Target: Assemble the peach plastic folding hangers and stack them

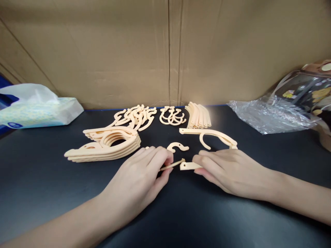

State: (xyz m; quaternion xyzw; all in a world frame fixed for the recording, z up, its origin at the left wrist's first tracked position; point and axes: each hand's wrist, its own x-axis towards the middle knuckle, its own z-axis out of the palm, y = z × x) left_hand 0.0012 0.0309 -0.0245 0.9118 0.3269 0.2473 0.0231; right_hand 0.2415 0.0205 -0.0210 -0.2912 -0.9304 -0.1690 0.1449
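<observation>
My left hand [139,175] pinches a thin beige hanger arm [173,165] between thumb and fingers, its tip pointing right. Opposite it, my right hand [230,170] grips another beige hanger arm [188,166], with a round hole at its exposed end. The two ends are close together; whether they touch is unclear. Just beyond my fingers lies a loose beige hook [183,147]. Behind my right hand rests a folded hanger [204,131] with its hook curving toward me. A stack of folded hangers [121,149] lies to the left of my left hand.
Along the back of the black table [165,213] lie a heap of curved pieces [139,115], several loose hooks [172,117] and a row of hanger arms [198,117]. A tissue pack [64,110] is at left. Clear plastic [274,115] and a bag [305,88] are at right, before a cardboard wall [116,51].
</observation>
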